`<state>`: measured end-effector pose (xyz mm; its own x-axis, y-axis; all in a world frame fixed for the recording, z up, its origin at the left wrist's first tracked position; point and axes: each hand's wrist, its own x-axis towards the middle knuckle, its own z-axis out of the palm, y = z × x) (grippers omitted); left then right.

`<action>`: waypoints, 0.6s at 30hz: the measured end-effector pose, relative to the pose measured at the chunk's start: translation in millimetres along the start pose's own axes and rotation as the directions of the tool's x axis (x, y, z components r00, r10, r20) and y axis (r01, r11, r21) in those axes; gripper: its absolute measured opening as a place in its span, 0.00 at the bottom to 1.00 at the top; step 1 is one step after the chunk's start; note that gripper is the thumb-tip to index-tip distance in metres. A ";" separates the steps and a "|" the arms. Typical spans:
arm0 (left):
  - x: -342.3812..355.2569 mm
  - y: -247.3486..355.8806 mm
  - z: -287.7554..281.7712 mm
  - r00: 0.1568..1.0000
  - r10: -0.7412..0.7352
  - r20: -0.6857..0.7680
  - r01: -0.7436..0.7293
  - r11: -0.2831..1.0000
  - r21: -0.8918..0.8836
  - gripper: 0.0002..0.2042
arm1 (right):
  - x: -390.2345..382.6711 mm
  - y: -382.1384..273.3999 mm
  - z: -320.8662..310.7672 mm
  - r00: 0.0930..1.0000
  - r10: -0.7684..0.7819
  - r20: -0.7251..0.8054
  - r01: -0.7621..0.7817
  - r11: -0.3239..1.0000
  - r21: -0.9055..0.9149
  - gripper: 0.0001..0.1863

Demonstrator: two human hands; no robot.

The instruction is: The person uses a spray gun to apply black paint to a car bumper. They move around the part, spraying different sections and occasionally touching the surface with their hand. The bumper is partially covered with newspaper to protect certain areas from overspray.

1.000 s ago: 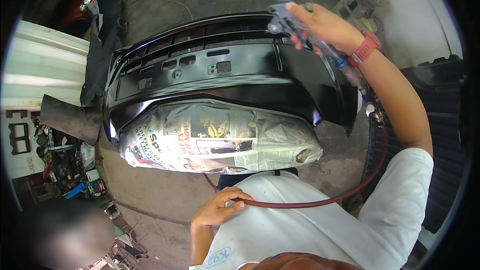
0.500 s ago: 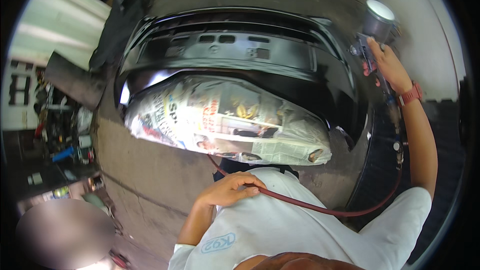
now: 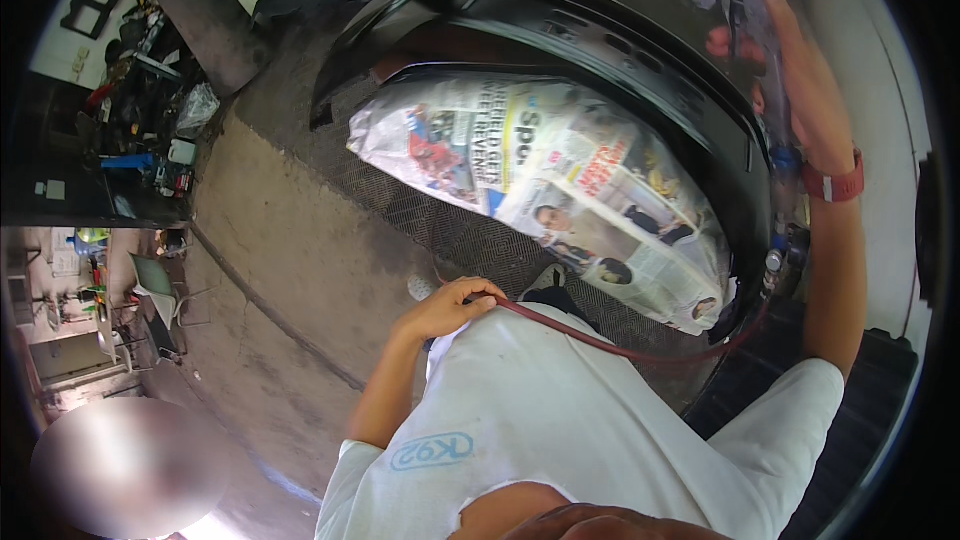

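Observation:
My right hand (image 3: 812, 90) is raised at the far right, its fingers wrapped around the handle of a spray gun (image 3: 748, 25). The gun's cup is cut off by the picture's top edge. A dark red hose (image 3: 610, 344) runs from a metal fitting below the gun, across my white shirt, to my left hand (image 3: 450, 308). The left fingers are closed over that hose at my waist. Before me stands a glossy black car body panel (image 3: 590, 35), its near part covered with newspaper (image 3: 560, 165). The gun is beside the panel's right end, apart from it.
A patterned dark mat (image 3: 420, 205) lies under the panel. Left are a grey flat sheet (image 3: 212, 22), cluttered tools and parts (image 3: 150, 90), and a chair (image 3: 158, 285). A pale wall (image 3: 880, 130) rises close to my right arm, above a dark ribbed surface (image 3: 850, 420).
My view has turned left, so the panel and newspaper appear tilted and shifted right. The spray gun and my right hand appear higher in the picture. My left hand keeps hold of the hose.

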<state>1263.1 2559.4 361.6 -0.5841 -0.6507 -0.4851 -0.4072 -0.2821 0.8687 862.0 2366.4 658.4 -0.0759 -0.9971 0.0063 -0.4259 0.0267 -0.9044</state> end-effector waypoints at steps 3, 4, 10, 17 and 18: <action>-33.8 -33.7 -26.9 0.993 -0.059 -0.101 0.055 0.998 -0.039 0.13 | 0.4 -33.5 70.5 1.000 -0.018 -0.009 0.018 1.000 0.003 0.39; -48.0 -50.3 -35.8 0.987 -0.070 -0.141 0.060 0.996 -0.072 0.13 | 1.4 -41.4 92.5 1.000 -0.015 -0.020 0.015 1.000 -0.008 0.38; -157.4 -176.6 -138.3 0.908 -0.010 -0.418 -0.050 0.990 -0.134 0.11 | 5.4 -74.2 208.8 0.992 0.046 -0.120 -0.039 0.997 0.061 0.38; -287.2 -239.6 -291.8 0.731 0.083 -0.678 0.025 0.989 0.149 0.10 | 10.0 -82.9 383.4 0.991 0.045 -0.125 -0.012 0.968 0.252 0.38; -297.1 -253.0 -318.6 0.716 0.098 -0.692 0.050 0.980 0.191 0.10 | 13.0 -85.4 410.4 0.992 0.030 -0.124 0.005 0.960 0.279 0.38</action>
<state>1763.4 2599.5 317.9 0.0277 -0.9808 -0.1929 -0.5626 -0.1748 0.8080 1267.4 2321.8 560.6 -0.1996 -0.9794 0.0315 -0.1574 0.0004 -0.9875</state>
